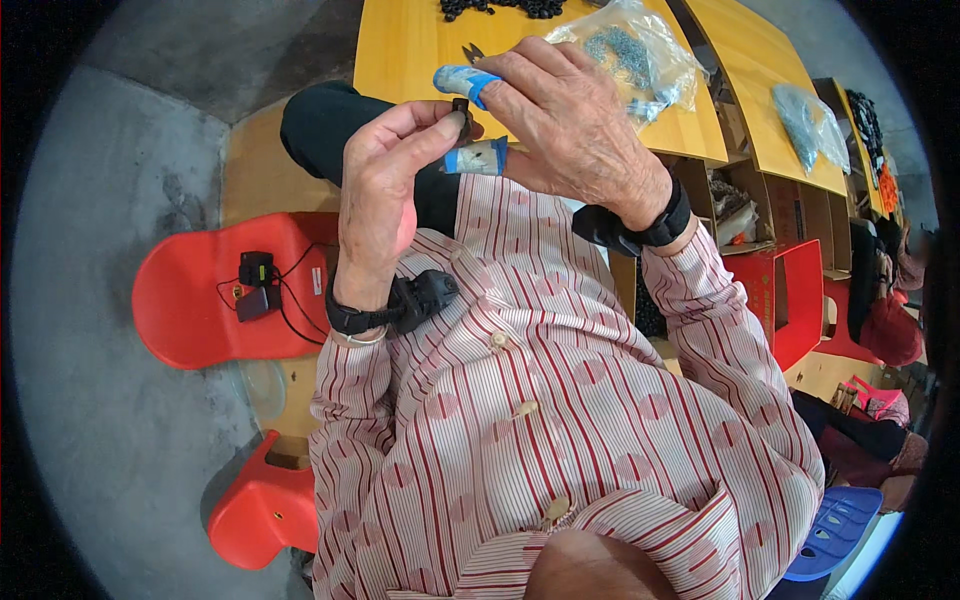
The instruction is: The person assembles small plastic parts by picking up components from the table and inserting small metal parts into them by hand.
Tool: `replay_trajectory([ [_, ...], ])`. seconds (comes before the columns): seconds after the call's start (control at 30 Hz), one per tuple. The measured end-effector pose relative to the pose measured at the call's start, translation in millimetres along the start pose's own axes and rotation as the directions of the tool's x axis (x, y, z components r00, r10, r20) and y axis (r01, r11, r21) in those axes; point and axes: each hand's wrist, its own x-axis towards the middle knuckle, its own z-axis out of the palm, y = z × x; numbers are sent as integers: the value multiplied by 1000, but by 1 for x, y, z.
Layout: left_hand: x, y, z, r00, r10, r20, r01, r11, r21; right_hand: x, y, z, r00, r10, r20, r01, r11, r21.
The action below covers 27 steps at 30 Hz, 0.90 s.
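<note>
My left hand (385, 175) is closed, pinching a small black plastic part (460, 104) between thumb and fingers. Its upper end sticks out above the thumb; the rest is mostly covered. My right hand (575, 125) reaches across from the right, its thumb and index finger wrapped in blue-and-white tape. Those two fingers are spread on either side of my left fingertips, and nothing shows between them. Just beyond, a dark two-pronged tool (473, 52) lies on the yellow table (405, 45), partly behind my right hand.
Small black parts (500, 8) are heaped at the table's far edge. A clear bag (640, 60) of small metallic pieces lies right of them, another bag (808, 125) farther right. A red chair (190, 290) at left carries black devices with cables. Cardboard boxes and another person (885, 300) are at right.
</note>
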Motion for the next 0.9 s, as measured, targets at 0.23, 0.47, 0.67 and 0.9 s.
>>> replay_trajectory([
  [0.23, -2, 1, 6, 999, 40, -19, -38, 995, 97, 0, -3, 0, 1000, 3, 19, -2, 999, -38],
  [0.47, -2, 0, 7, 998, 62, -21, -59, 988, 141, -4, -1, 5, 1000, -27, 1, 27, 1000, -7],
  [0.67, -3, -1, 4, 999, 36, 9, -37, 983, 179, -8, 1, 9, 1000, 1, 24, -4, 995, 98],
  [0.9, -2, -3, 3, 1000, -19, 4, 18, 984, 179, -15, 5, 15, 1000, 26, -8, -24, 978, 207],
])
